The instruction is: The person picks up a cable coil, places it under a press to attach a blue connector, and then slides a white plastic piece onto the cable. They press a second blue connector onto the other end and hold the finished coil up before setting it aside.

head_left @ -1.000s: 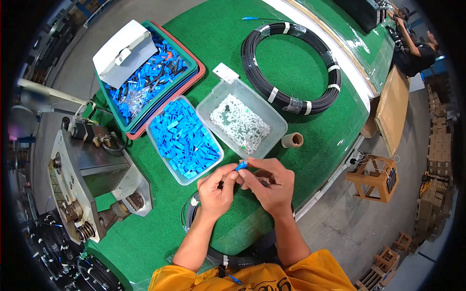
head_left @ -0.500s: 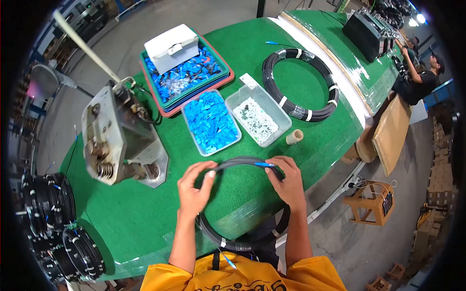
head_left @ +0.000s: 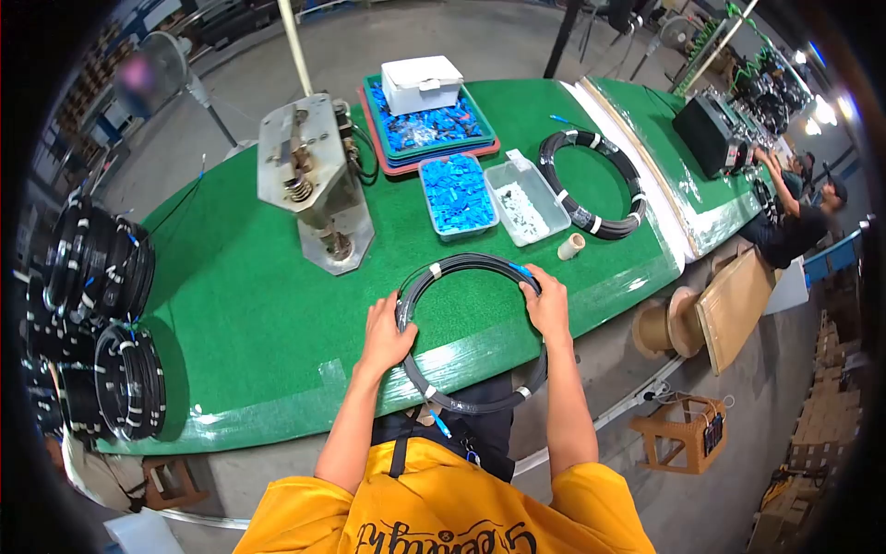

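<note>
Both hands hold a coil of black cable (head_left: 472, 261) over the table's near edge. My left hand (head_left: 386, 334) is closed around the coil's left side. On the right side, my right hand (head_left: 548, 303) grips the ring, with a blue connector (head_left: 520, 270) lying on the cable just above its fingers. White ties band the ring at its upper left and along the bottom. A second blue connector (head_left: 441, 424) dangles from a cable end below the coil, in front of my body.
Beyond the coil stand a tub of blue connector parts (head_left: 456, 196), a tub of white bits (head_left: 554, 218), a cardboard tube (head_left: 571, 246) and another cable coil (head_left: 635, 196). A metal press (head_left: 328, 185) is at left, stacked coils (head_left: 129, 383) beside it. A co-worker (head_left: 803, 222) is at far right.
My view has turned, and the table things appear shifted right. My left hand has gone from the coil's upper left to its left side. A white tie now shows at the upper left.
</note>
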A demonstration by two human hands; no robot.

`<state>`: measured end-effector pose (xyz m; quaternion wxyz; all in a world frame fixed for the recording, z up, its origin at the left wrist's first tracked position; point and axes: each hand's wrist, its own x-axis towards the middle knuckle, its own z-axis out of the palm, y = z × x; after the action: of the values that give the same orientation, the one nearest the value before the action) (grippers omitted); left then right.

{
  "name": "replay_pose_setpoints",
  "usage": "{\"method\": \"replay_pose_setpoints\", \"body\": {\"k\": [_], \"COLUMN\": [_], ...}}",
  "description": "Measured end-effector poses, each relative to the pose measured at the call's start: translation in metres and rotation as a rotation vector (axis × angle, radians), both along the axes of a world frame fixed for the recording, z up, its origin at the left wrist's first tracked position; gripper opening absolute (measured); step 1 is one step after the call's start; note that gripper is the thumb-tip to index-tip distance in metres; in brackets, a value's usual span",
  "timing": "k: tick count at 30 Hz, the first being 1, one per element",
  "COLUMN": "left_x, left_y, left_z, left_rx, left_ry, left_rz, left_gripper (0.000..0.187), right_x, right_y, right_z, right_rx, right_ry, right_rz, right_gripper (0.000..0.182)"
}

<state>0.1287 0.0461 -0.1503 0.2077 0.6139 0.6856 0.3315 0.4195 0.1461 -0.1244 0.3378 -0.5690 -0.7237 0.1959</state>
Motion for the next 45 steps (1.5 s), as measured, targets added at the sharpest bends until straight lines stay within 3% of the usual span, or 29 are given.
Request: {"method": "replay_pose_setpoints", "body": {"k": [4,11,20,23,26,28,32,35,37,39,41,43,45], "left_x": [-0.01,-0.06,-0.108,-0.115,-0.115,-0.114,-0.117,-0.12,-0.117,-0.115,-0.118,-0.133,-0.135], "left_y": [-0.008,0.001,0.001,-0.01,-0.023,-0.032,-0.045,-0.05,-0.05,-0.054,-0.053,-0.046,-0.038], "left_z": [0.012,0.043,0.11,0.109,0.106,0.107,0.107,0.11,0.109,0.11,0.118,0.12,0.127], "left_rx": [-0.023,0.261,0.323,0.385,0.491,0.501,0.472,0.498,0.564,0.465,0.468,0.113,0.199], "left_ry": [-0.209,-0.192,-0.192,-0.189,-0.197,-0.235,-0.275,-0.257,-0.208,-0.587,-0.583,-0.552,-0.467], "left_rz": [0.048,0.015,0.013,-0.008,-0.018,0.003,0.034,0.061,0.087,0.18,0.247,0.2,0.196], "left_gripper": [0.063,0.066,0.067,0.065,0.061,0.058,0.055,0.058,0.052,0.047,0.043,0.041,0.04], "right_x": [-0.014,-0.062,-0.12,-0.128,-0.124,-0.122,-0.111,-0.108,-0.129,-0.136,-0.137,-0.143,-0.144], "right_y": [-0.013,-0.027,-0.04,-0.052,-0.058,-0.059,-0.051,-0.039,-0.045,-0.036,-0.04,-0.045,-0.051], "right_z": [0.005,0.026,0.034,0.028,0.03,0.045,0.062,0.046,0.051,0.035,0.031,0.044,0.067], "right_rx": [-0.035,0.114,0.253,0.243,0.197,0.069,-0.164,-0.344,-0.288,-0.219,-0.235,-0.212,-0.175], "right_ry": [0.166,0.346,0.555,0.592,0.731,0.867,1.02,0.72,0.751,0.756,0.878,0.87,0.862], "right_rz": [-0.024,-0.042,-0.116,-0.116,-0.016,0.08,0.235,0.395,0.178,0.137,0.154,0.189,0.21], "right_gripper": [0.028,0.026,0.027,0.028,0.049,0.073,0.081,0.046,0.032,0.037,0.036,0.036,0.037]}}
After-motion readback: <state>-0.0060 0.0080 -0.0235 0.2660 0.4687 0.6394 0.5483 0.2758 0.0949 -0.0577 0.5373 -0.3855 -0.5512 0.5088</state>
